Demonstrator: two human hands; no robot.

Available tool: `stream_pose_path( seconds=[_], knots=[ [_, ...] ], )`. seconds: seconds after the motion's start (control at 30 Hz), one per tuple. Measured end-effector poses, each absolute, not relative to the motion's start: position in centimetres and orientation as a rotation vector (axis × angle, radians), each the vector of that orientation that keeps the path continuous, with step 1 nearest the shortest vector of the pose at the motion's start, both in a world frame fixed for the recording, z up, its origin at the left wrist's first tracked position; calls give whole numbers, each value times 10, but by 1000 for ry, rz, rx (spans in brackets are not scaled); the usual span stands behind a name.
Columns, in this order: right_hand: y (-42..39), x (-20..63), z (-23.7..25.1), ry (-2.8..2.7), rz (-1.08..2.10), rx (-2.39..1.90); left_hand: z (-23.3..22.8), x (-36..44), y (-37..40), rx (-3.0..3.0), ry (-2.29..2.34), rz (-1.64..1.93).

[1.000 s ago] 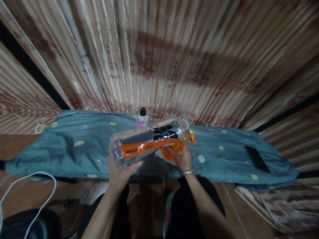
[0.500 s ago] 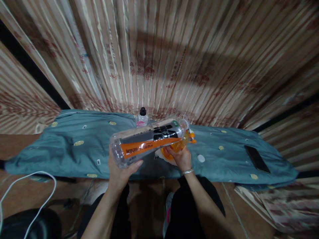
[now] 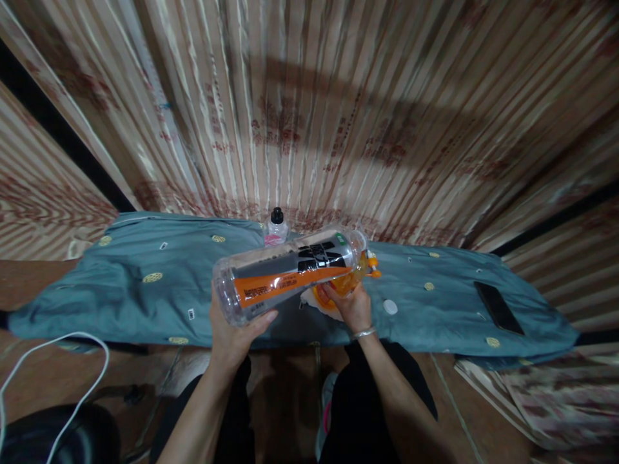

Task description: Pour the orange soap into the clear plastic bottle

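Observation:
My left hand is closed around the base end of a large clear plastic bottle with an orange, grey and black label. The bottle lies tilted, its neck pointing right and slightly up, over an orange see-through container. My right hand, with a silver bracelet at the wrist, grips that orange container, which the bottle partly hides. Whether liquid passes between them I cannot tell. Something white, perhaps a cloth or paper, lies below the container. A round white cap rests right of my right hand.
A small clear bottle with a black top stands behind the large bottle. A black phone lies at the right on the blue-green cloth. A patterned curtain hangs behind; a white cable loops at lower left.

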State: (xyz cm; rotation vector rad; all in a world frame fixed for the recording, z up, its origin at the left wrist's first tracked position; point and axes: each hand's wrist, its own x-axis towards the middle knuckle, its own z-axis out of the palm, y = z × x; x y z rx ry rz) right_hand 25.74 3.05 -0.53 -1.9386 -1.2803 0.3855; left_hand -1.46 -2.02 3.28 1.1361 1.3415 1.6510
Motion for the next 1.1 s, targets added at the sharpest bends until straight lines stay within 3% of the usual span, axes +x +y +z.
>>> stream_pose_path(
  seconds=[1.1],
  knots=[
    [30, 256, -2, -1284, 393, -1961, 29, -15, -19, 1111, 1342, 1629]
  ],
)
